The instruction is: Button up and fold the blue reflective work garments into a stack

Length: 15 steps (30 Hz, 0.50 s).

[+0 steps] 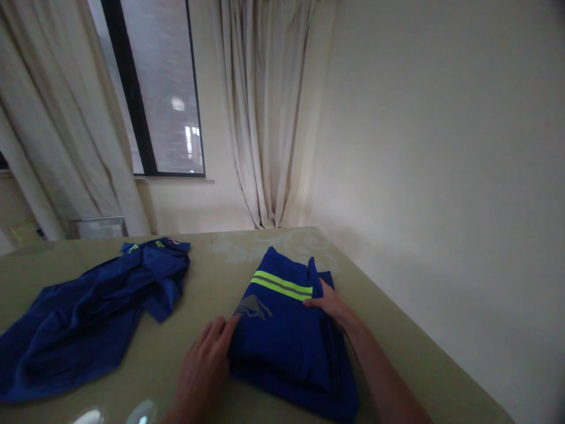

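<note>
Folded blue garment [282, 341] btwn L grip [205, 356] & R grip [327, 301].

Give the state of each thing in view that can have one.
Right blue work garment, folded into layers
Left blue work garment, loose, rumpled
Left hand, touching the folded garment's edge
Right hand, gripping its upper-right edge
Left curtain, hanging
Right curtain, gathered
Window, apparently shut

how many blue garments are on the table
2: a folded garment between the left hand and right hand, and a crumpled garment farther left on the table. Any tucked inside the folds would be hidden.
</note>
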Each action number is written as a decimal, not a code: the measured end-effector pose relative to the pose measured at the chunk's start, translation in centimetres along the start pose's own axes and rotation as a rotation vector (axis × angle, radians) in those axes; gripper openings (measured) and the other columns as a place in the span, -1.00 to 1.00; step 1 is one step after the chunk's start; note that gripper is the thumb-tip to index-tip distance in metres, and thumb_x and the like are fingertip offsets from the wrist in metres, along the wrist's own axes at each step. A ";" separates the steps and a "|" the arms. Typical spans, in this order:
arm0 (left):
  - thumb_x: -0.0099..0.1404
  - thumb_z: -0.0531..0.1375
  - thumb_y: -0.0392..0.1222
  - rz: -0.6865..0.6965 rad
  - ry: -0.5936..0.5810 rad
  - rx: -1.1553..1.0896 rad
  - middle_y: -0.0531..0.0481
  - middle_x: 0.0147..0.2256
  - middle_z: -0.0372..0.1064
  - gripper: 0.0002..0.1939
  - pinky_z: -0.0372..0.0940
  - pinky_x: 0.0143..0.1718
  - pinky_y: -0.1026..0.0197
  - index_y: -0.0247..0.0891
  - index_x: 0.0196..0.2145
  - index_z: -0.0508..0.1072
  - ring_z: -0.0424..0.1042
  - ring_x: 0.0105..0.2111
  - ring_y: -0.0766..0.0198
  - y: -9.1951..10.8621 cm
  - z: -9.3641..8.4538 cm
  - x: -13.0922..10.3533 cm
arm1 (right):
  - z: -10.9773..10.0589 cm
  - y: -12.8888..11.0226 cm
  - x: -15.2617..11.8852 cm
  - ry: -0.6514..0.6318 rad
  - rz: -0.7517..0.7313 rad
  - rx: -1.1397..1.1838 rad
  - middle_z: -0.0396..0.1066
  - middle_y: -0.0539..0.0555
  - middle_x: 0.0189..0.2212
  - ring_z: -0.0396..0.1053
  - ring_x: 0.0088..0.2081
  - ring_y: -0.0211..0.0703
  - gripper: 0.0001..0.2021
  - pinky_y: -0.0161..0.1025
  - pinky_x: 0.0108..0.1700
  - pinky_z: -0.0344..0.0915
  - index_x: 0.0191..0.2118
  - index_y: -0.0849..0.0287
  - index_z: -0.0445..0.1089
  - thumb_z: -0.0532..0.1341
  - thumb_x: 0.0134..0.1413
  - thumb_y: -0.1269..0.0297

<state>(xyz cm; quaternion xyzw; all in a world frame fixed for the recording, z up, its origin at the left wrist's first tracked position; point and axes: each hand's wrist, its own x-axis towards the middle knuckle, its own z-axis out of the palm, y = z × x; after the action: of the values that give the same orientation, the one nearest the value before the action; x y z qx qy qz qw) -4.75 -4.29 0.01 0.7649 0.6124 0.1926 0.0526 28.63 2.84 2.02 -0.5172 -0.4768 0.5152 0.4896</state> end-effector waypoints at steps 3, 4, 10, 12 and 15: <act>0.14 0.04 -0.51 -0.046 -0.020 -0.171 -0.10 0.17 0.41 -0.28 0.28 0.20 0.02 -0.18 0.26 0.30 0.38 0.18 0.05 -0.8 -0.3 0.2 | 0.4 0.4 0.3 0.023 -0.012 -0.053 0.59 0.09 -0.06 0.51 0.00 0.12 -0.21 0.03 0.10 0.41 0.13 0.12 0.37 0.48 -0.40 0.43; 0.14 0.03 -0.50 -0.044 -0.058 -0.210 -0.09 0.14 0.44 -0.30 0.29 0.18 0.05 -0.19 0.24 0.31 0.41 0.16 0.06 -0.9 -0.4 0.4 | 0.4 0.5 0.4 0.033 -0.016 -0.054 0.58 0.09 -0.06 0.51 0.00 0.12 -0.21 0.03 0.10 0.41 0.13 0.12 0.37 0.48 -0.40 0.43; 0.18 -0.07 -0.60 -0.014 -0.004 0.072 -0.07 0.17 0.39 -0.26 0.24 0.19 0.11 -0.16 0.25 0.33 0.35 0.19 0.12 -1.5 -2.3 1.3 | 0.4 0.7 0.8 0.026 -0.075 0.041 0.58 0.12 -0.03 0.52 0.00 0.14 -0.27 0.08 0.12 0.41 0.08 0.12 0.40 0.53 -0.36 0.30; 0.21 -0.07 -0.60 -0.026 0.030 0.176 -0.08 0.09 0.43 -0.27 0.27 0.14 0.14 -0.17 0.26 0.34 0.40 0.10 0.15 -2.0 -2.7 1.1 | 0.6 0.6 0.6 -0.042 -0.063 0.033 0.58 0.12 -0.04 0.52 0.01 0.13 -0.34 0.09 0.13 0.41 0.06 0.10 0.44 0.53 -0.28 0.22; 0.17 -0.02 -0.62 0.021 0.127 0.276 -0.09 0.13 0.41 -0.22 0.19 0.19 0.04 -0.15 0.29 0.32 0.37 0.10 0.09 -2.0 -2.5 0.5 | 0.8 0.4 0.4 -0.087 -0.014 0.032 0.60 0.13 -0.06 0.53 -0.01 0.13 -0.45 0.11 0.15 0.39 -0.01 0.13 0.51 0.51 -0.20 0.15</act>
<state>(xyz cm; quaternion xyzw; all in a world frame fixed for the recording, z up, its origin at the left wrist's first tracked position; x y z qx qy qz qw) -7.35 -3.68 1.76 0.7577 0.6270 0.1551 -0.0937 27.82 3.23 1.62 -0.4832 -0.4930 0.5413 0.4801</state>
